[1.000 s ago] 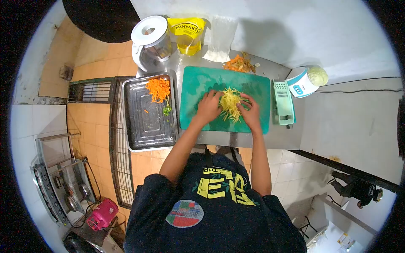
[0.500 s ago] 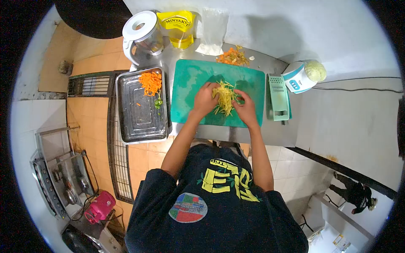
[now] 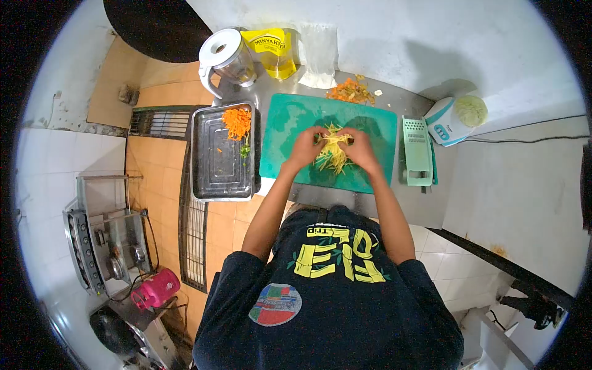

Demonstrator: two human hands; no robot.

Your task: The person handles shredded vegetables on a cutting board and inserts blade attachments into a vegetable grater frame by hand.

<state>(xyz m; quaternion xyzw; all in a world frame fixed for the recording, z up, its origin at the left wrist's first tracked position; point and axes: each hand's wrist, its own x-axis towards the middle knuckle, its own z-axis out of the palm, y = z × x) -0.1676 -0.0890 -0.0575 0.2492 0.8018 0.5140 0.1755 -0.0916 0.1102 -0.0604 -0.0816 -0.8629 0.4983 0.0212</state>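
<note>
A loose heap of thin yellow-green vegetable strips [image 3: 333, 157] lies on the green cutting board [image 3: 290, 120]. My left hand [image 3: 307, 147] has its fingers curled into the heap's left side. From the right, my right hand [image 3: 359, 150] pinches strips near the top of the same heap. The two sets of fingertips face each other a short way apart, and some strips are hidden beneath them. Left of the board, a metal tray [image 3: 200, 179] holds shredded carrot [image 3: 237, 123] and a few chopped green bits [image 3: 245, 150].
Behind the board are orange peelings [image 3: 350, 92], a plastic bag [image 3: 319, 61], a yellow oil pouch [image 3: 271, 52] and a blender jug [image 3: 229, 58]. A green grater [image 3: 417, 151] and a white-blue appliance [image 3: 445, 126] with a cabbage [image 3: 470, 111] stand at right.
My hands have come closer together over the strips, with the right hand's fingers now curled in. The strips are bunched between them. The whole view has shifted slightly.
</note>
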